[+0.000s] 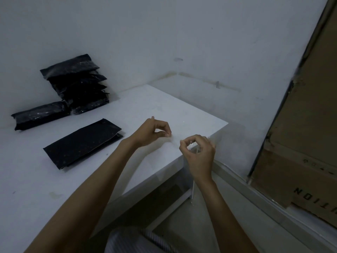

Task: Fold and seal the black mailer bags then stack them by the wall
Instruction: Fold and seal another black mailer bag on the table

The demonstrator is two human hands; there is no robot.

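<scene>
Both hands are working at the right edge of the white counter [164, 106]. Left hand [155, 132] is hovering over the counter near its edge, fingers curled in, thumb & forefinger pinching what looks like the end of a clear tape strip [193, 179], though the pinch point itself is too faint to call for sure. Right hand [198, 154] is sitting just past the counter edge, fingers curled, pinching that same strip up top; the rest of the strip is hanging down below the wrist, thin and see-thru.

Over to the left, a folded black mailer bag [82, 143] is lying flat on the counter, well apart from the hands, flap end pointing toward the wall [164, 33]. Behind it, a stack of black mailer bags [80, 84] is leaning against the wall, several high, w/ glossy tape glinting on them. One more sealed bag [39, 115] is lying just beside the stack's foot, touching it on the left.

Right side of frame: a big cardboard box [306, 106], torn at the edge, w/ part of a printed word showing. Striped cloth [133, 241] is showing at the bottom, below the arms.
</scene>
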